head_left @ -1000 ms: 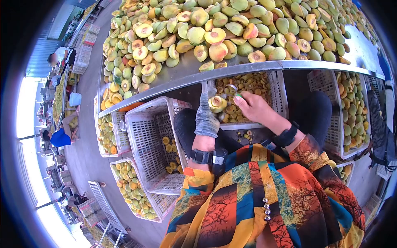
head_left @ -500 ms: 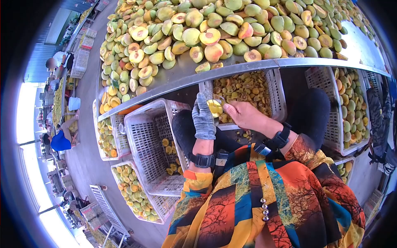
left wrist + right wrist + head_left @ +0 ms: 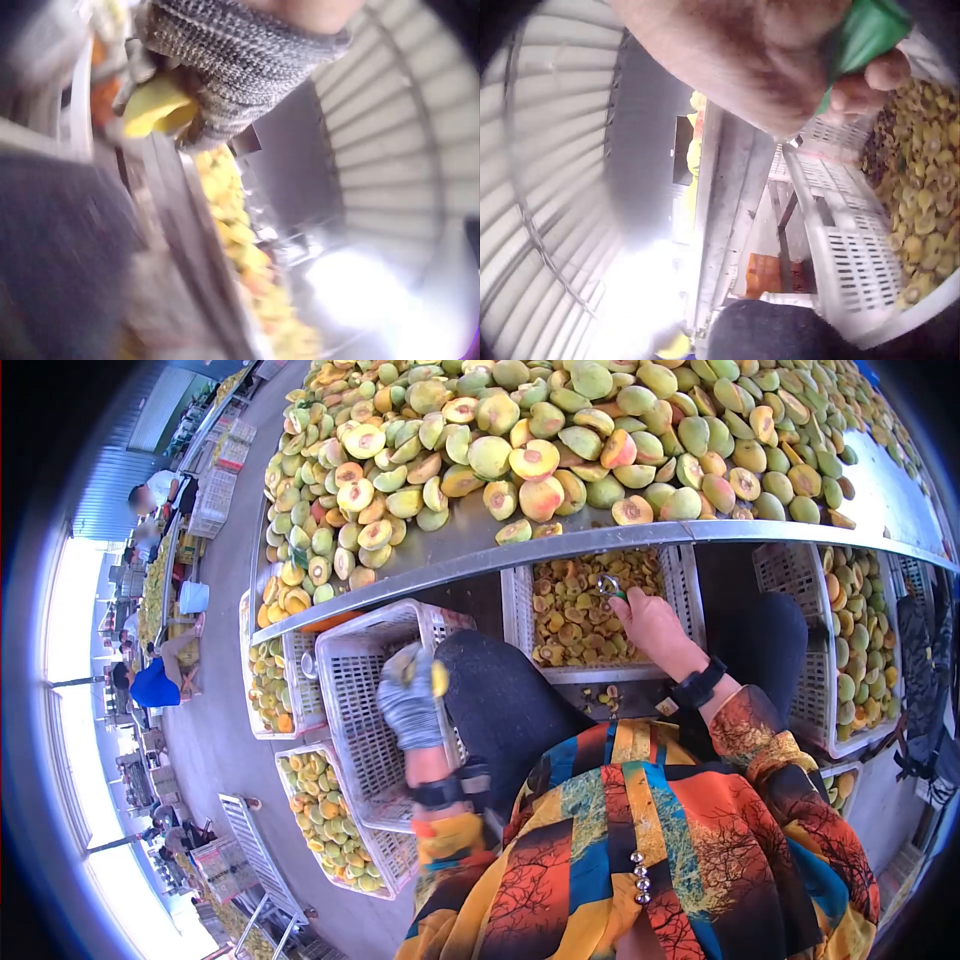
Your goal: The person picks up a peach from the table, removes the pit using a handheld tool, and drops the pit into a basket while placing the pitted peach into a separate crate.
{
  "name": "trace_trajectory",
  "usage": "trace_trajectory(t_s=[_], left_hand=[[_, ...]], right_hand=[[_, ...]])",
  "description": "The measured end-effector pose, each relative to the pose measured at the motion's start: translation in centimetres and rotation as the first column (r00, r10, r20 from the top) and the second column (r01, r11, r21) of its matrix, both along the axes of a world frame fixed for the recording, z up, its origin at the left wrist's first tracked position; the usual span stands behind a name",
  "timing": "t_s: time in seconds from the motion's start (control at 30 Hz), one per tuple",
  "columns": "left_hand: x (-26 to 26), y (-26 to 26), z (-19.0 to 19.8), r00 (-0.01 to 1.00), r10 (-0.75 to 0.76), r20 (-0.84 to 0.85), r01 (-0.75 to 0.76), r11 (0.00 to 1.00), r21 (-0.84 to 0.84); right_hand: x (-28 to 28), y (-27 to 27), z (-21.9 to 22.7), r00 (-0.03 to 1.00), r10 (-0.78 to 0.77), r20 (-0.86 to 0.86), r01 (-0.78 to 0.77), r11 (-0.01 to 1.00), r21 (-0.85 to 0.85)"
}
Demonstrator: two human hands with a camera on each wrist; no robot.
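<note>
Two hands: one gloved, one bare, each grasping something.
Left hand [image 3: 408,700]: in a grey knitted glove, blurred, its fingers pinching a yellow fruit piece [image 3: 439,678].
Fruit piece: at the gloved fingers, above the open crate [image 3: 338,705]; the left wrist view shows its hollow side.
Right hand [image 3: 655,628]: bare, fingers curled round the green handle [image 3: 870,37] of a small tool.
Tool tip [image 3: 608,585]: a metal loop, pointing away from the hand, above the scrap crate [image 3: 516,610].
Scrap crate: white, slotted walls, holding many small yellow-brown fruit scraps [image 3: 575,630], below the front edge of the tabletop.
Tabletop [image 3: 450,548]: metal, carrying a wide heap of cut fruit [image 3: 490,455], green outside, some with red centres facing up.
Right side: a tall white crate [image 3: 818,660] filled with greenish-orange fruit.
Left side: two more fruit-filled crates, one beyond the open crate, one nearer the body.
Floor beyond: a person in blue [image 3: 155,685], seated near a pale blue bucket [image 3: 194,598].
</note>
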State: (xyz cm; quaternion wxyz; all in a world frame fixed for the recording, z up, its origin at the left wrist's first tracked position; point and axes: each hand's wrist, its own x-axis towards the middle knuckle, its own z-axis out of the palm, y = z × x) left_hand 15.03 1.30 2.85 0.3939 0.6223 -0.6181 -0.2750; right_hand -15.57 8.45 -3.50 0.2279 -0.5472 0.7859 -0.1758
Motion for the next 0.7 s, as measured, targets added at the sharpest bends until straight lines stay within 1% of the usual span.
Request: trace_trajectory(t_s=[0.03, 0.07, 0.1, 0.13, 0.17, 0.2, 0.27, 0.33, 0.4, 0.43, 0.47, 0.53, 0.57, 0.6, 0.63, 0.67, 0.7], left_hand=[[3.4, -1.1, 0.0, 0.956, -0.072, 0.286, 0.037, 0.991, 0.126], [5.9, -2.2, -0.8, 0.955, 0.012, 0.296, -0.089, 0.964, 0.248], [6.1, -3.3, 0.4, 0.903, -0.022, 0.429, -0.028, 0.994, 0.110], [5.5, -4.7, 1.8, 0.831, -0.030, 0.555, 0.050, 0.998, -0.022], [3.9, -6.5, 2.6, 0.861, -0.071, 0.504, 0.107, 0.993, -0.044], [1.5, -8.7, 3.3, 0.885, -0.115, 0.451, 0.163, 0.984, -0.070], [-4.1, -12.6, 4.5, 0.768, -0.115, 0.630, 0.210, 0.975, -0.077], [-10.0, -15.8, 5.6, 0.618, -0.211, 0.757, 0.101, 0.977, 0.190], [-12.3, -19.1, 2.4, 0.623, -0.175, 0.762, 0.131, 0.984, 0.119], [-12.9, -19.6, 1.9, 0.647, -0.122, 0.752, 0.088, 0.992, 0.086], [-13.0, -20.0, 1.5, 0.678, -0.124, 0.724, 0.103, 0.992, 0.074], [-11.7, -19.5, 0.3, 0.775, -0.073, 0.627, 0.158, 0.984, -0.081], [-10.8, -19.1, -0.2, 0.879, -0.112, 0.463, 0.166, 0.983, -0.078], [-9.9, -18.2, -0.7, 0.948, -0.146, 0.284, 0.173, 0.982, -0.071], [-9.9, -16.1, -0.1, 0.953, -0.258, -0.160, 0.259, 0.966, -0.016], [-9.6, -14.0, 0.2, 0.871, -0.361, -0.332, 0.370, 0.928, -0.037], [-9.3, -11.2, 2.3, 0.835, -0.394, -0.384, 0.475, 0.868, 0.144]], right_hand=[[-0.5, -0.5, -0.1, 1.000, 0.000, 0.027, 0.001, 1.000, -0.030], [-0.5, -0.8, -0.2, 1.000, -0.007, 0.028, 0.008, 0.999, -0.041], [-0.1, -0.7, -0.4, 0.996, 0.013, 0.085, -0.007, 0.997, -0.074], [0.2, -0.7, -0.5, 0.990, 0.038, 0.139, -0.023, 0.994, -0.108], [0.6, -0.7, -0.1, 0.984, 0.040, 0.173, -0.016, 0.991, -0.134], [0.9, -0.7, 0.0, 0.985, 0.045, 0.168, -0.021, 0.990, -0.140], [1.2, -0.5, 0.5, 0.964, 0.128, 0.235, -0.084, 0.978, -0.190], [0.9, -0.1, 1.1, 0.951, 0.141, 0.274, -0.084, 0.974, -0.209], [0.4, 0.7, 1.9, 0.958, 0.118, 0.263, -0.063, 0.976, -0.207], [0.2, 1.1, 3.2, 0.955, 0.089, 0.284, -0.043, 0.985, -0.167], [-0.1, 1.4, 4.1, 0.958, 0.081, 0.277, -0.034, 0.985, -0.172], [-0.5, 1.8, 5.3, 0.938, 0.058, 0.342, -0.010, 0.990, -0.141], [-0.7, 1.5, 5.6, 0.936, 0.064, 0.345, -0.012, 0.988, -0.151], [-0.7, 0.9, 6.2, 0.935, 0.062, 0.349, -0.012, 0.989, -0.146], [-0.4, 0.0, 7.0, 0.916, 0.081, 0.393, 0.010, 0.975, -0.223], [0.0, -0.8, 7.3, 0.895, 0.100, 0.435, 0.034, 0.956, -0.290], [0.7, -1.9, 6.9, 0.864, 0.157, 0.479, 0.041, 0.925, -0.378]])
